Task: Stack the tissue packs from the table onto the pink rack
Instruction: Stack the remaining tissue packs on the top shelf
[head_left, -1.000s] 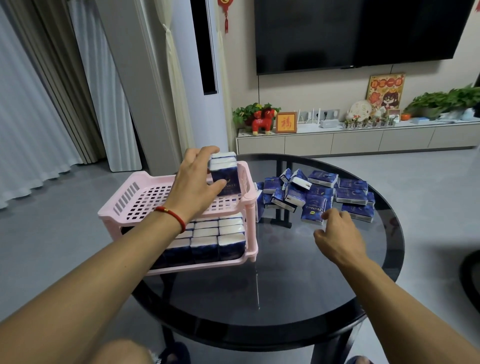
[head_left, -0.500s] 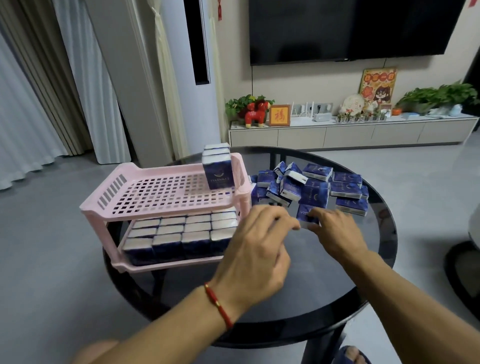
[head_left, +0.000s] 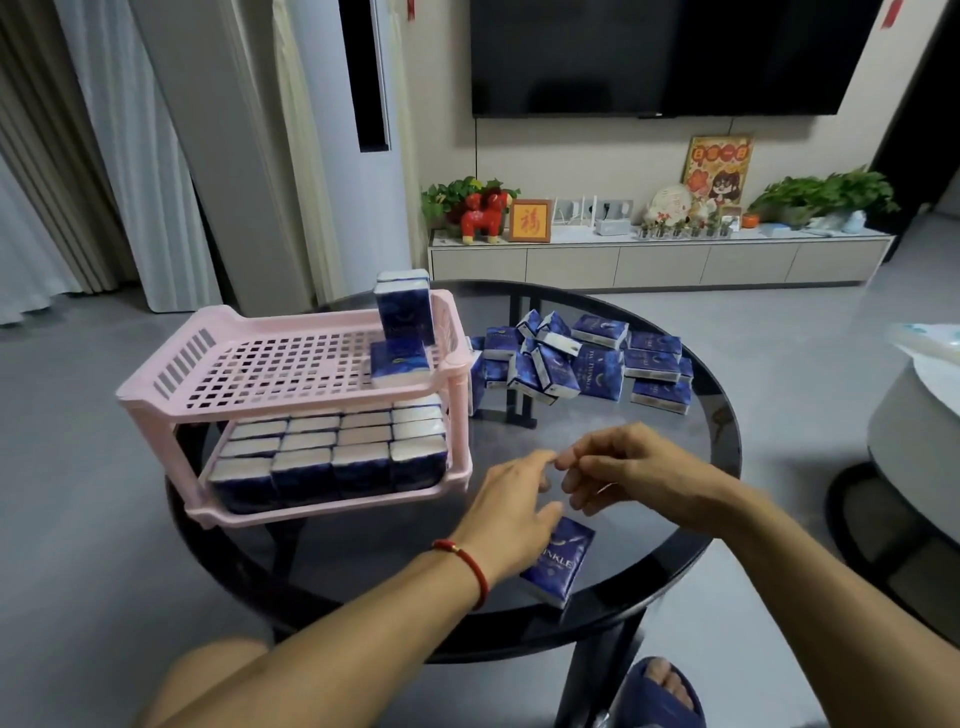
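Note:
A two-tier pink rack (head_left: 156, 395) stands on the left of the round black glass table (head_left: 717, 452). Its lower tier is full of blue tissue packs (head_left: 332, 452). At the right end of the top tier, one pack (head_left: 405, 306) stands upright and another (head_left: 400, 361) lies in front of it. A pile of loose packs (head_left: 576, 358) lies at the table's far side. My left hand (head_left: 511, 514) holds a blue tissue pack (head_left: 561, 561) over the table's near edge, with its upper end hidden under my thumb. My right hand (head_left: 623, 473) hovers beside it, fingers loosely curled, holding nothing.
A white round piece of furniture (head_left: 919, 415) stands close on the right. Behind the table are a low TV cabinet (head_left: 660, 260) with ornaments and plants, and a white standing air conditioner (head_left: 322, 156). My foot in a blue slipper (head_left: 660, 691) is under the near edge.
My right hand took a pack from the pile and drew back towards me. My left hand left the rack's top tier, came to meet it, and now has the pack.

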